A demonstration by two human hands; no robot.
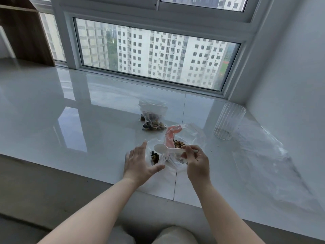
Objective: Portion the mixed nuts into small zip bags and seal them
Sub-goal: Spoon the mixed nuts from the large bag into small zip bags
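Note:
My right hand pinches the handle of a white plastic spoon, whose empty bowl points left over the bags. Below the spoon lies a small clear zip bag holding a few dark and tan nuts. My left hand hovers beside that bag with fingers spread and thumb out, gripping nothing. Behind the spoon sits a larger clear bag with a pink strip and a heap of mixed nuts. Farther back lie two small filled zip bags.
A ribbed clear plastic cup stands at the right, near a wide crumpled clear plastic sheet. The glossy white sill ends at a front edge near my knees. A window is behind and a wooden shelf is far left.

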